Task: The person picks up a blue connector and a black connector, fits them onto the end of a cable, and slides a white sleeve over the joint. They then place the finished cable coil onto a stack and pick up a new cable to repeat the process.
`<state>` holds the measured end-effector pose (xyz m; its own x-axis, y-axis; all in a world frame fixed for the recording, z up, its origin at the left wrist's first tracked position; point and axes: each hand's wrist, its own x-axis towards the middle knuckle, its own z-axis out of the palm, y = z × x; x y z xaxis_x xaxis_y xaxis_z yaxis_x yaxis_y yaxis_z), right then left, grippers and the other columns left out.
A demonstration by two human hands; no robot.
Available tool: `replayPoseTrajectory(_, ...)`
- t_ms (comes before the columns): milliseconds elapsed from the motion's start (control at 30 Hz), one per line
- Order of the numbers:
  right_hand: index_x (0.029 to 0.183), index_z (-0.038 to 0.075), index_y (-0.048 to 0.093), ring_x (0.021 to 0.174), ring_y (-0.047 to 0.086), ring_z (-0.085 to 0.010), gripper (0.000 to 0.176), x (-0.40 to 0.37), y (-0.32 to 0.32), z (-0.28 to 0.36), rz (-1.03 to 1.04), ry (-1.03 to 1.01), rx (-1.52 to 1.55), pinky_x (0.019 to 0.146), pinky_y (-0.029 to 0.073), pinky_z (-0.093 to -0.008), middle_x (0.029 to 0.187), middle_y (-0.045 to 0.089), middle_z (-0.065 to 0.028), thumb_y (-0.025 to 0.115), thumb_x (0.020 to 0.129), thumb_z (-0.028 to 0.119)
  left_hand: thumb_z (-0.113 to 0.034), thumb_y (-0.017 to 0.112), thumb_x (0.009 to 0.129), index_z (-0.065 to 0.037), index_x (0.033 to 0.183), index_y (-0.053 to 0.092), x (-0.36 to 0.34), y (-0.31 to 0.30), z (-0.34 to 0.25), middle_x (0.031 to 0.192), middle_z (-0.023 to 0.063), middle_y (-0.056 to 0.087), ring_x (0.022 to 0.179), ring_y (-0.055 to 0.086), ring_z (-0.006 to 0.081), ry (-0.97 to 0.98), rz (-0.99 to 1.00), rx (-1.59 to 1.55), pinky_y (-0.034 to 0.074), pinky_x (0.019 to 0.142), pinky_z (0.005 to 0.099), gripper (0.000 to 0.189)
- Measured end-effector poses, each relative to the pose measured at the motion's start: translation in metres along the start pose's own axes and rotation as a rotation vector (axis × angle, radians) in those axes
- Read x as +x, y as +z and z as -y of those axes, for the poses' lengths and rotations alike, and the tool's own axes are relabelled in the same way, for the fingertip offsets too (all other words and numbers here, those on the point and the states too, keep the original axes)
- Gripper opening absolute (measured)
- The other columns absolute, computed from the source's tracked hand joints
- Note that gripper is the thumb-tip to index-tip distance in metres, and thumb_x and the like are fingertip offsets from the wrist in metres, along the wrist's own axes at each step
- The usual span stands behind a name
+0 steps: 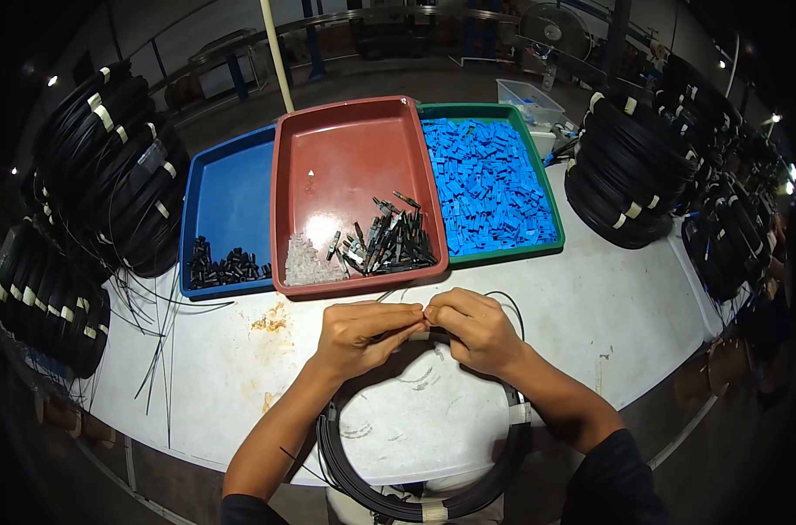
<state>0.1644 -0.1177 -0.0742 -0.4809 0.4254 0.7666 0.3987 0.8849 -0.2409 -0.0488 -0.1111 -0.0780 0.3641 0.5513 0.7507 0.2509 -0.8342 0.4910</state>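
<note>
Blue tray (232, 179), 10 o'clock: black parts (227, 267).
Red tray (350, 157), 11 o'clock: clear pieces (310, 262), dark connectors (389, 238).
Left hand (359, 335), centre: my fingers pinch, tips meeting the right's; held piece hidden.
Cable coil (394, 505), 6 o'clock: on surface (617, 306), past near edge.
Right hand (478, 331): fingers pinched; grip unclear.
Green tray (548, 210), 2 o'clock: blue parts (490, 184).

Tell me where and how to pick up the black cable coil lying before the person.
Best take the cable coil by its near arc, either side of the pale tape band, coming from the person's side. That arc appears to overhang the table, so fingers could curl underneath; its rounded bundle suits a full wrap.
</note>
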Motion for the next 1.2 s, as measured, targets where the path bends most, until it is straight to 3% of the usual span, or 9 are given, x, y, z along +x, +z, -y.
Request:
replayPoseTrajectory(433,0.085,0.001,0.059,0.074,0.063,-0.0249,0.019,0.003,-0.002,0.000,-0.026,-0.136,-0.082,0.064,0.053,-0.0366,0.086,0.062,-0.0094,0.069,0.070,-0.002,0.004,0.082,0.076,0.001,0.087,0.079,-0.001,-0.001,-0.001,0.082,0.0145,0.078,0.075,0.078,0.0216,-0.093,-0.018,-0.089,0.061,0.069,0.0273,0.012)
replayPoseTrajectory(567,0.087,-0.002,0.062,0.073,0.067,-0.0282,0.020,0.002,-0.005,0.001,0.082,-0.143,-0.106,0.062,0.053,-0.0363,0.090,0.067,-0.0131,0.068,0.069,-0.010,0.004,0.080,0.074,0.000,0.086,0.077,-0.001,-0.004,-0.001,0.086,0.0132,0.078,0.073,0.077,0.0232,-0.005,0.055,0.008,0.061,0.068,0.0307,0.013)
replayPoseTrajectory(733,0.087,-0.002,0.061,0.074,0.069,-0.0297,0.020,-0.004,0.003,0.000,0.110,0.314,0.249,0.063,0.054,-0.0376,0.086,0.068,-0.0139,0.065,0.071,-0.011,0.006,0.080,0.069,0.000,0.083,0.075,0.002,-0.003,0.002,0.085,0.0143,0.077,0.067,0.074,0.0246,0.301,0.091,0.215,0.060,0.065,0.0324,0.016)
replayPoseTrajectory(867,0.087,-0.002,0.061,0.074,0.068,-0.0289,0.020,-0.004,0.004,0.000,0.122,0.261,0.176,0.063,0.054,-0.0374,0.089,0.068,-0.0138,0.067,0.070,-0.010,0.005,0.080,0.071,0.001,0.089,0.078,-0.002,-0.005,0.001,0.088,0.0165,0.078,0.072,0.076,0.0244,-0.010,0.084,0.012,0.061,0.066,0.0297,0.019)
replayPoseTrajectory(933,0.086,-0.001,0.061,0.074,0.067,-0.0278,0.018,0.002,-0.001,0.002,0.070,-0.024,0.006,0.062,0.054,-0.0361,0.092,0.067,-0.0140,0.067,0.071,-0.009,0.004,0.080,0.071,0.001,0.089,0.078,-0.004,-0.004,-0.001,0.087,0.0153,0.078,0.072,0.076,0.0248,-0.089,0.063,-0.050,0.060,0.065,0.0301,0.018)
replayPoseTrajectory(1000,0.086,-0.001,0.061,0.073,0.067,-0.0275,0.018,0.002,-0.002,0.002,0.074,-0.074,-0.051,0.061,0.053,-0.0356,0.093,0.067,-0.0141,0.067,0.071,-0.009,0.002,0.080,0.071,0.001,0.088,0.078,-0.003,-0.002,-0.002,0.087,0.0140,0.077,0.071,0.075,0.0251,-0.165,0.041,-0.113,0.060,0.064,0.0305,0.018)
replayPoseTrajectory(1100,0.086,-0.001,0.060,0.074,0.067,-0.0276,0.018,0.005,-0.004,0.005,0.086,-0.109,-0.111,0.061,0.053,-0.0355,0.094,0.067,-0.0145,0.067,0.071,-0.009,0.001,0.080,0.072,0.001,0.089,0.077,0.001,-0.001,-0.004,0.088,0.0144,0.077,0.072,0.075,0.0252,-0.102,0.019,-0.113,0.060,0.065,0.0321,0.017)
replayPoseTrajectory(1167,0.087,-0.001,0.060,0.074,0.067,-0.0280,0.018,0.003,-0.003,0.005,0.093,-0.094,-0.118,0.062,0.054,-0.0359,0.093,0.067,-0.0147,0.066,0.072,-0.010,0.004,0.081,0.069,0.001,0.088,0.077,0.006,-0.005,-0.005,0.088,0.0163,0.077,0.072,0.075,0.0252,0.191,0.087,0.118,0.060,0.066,0.0323,0.020)
replayPoseTrajectory(1200,0.087,-0.002,0.060,0.075,0.068,-0.0290,0.018,-0.002,0.000,0.003,0.094,0.047,0.004,0.063,0.055,-0.0366,0.093,0.067,-0.0149,0.066,0.072,-0.010,0.005,0.081,0.068,0.001,0.087,0.076,0.005,-0.004,-0.004,0.088,0.0153,0.077,0.071,0.075,0.0256,0.245,0.086,0.144,0.060,0.066,0.0334,0.020)
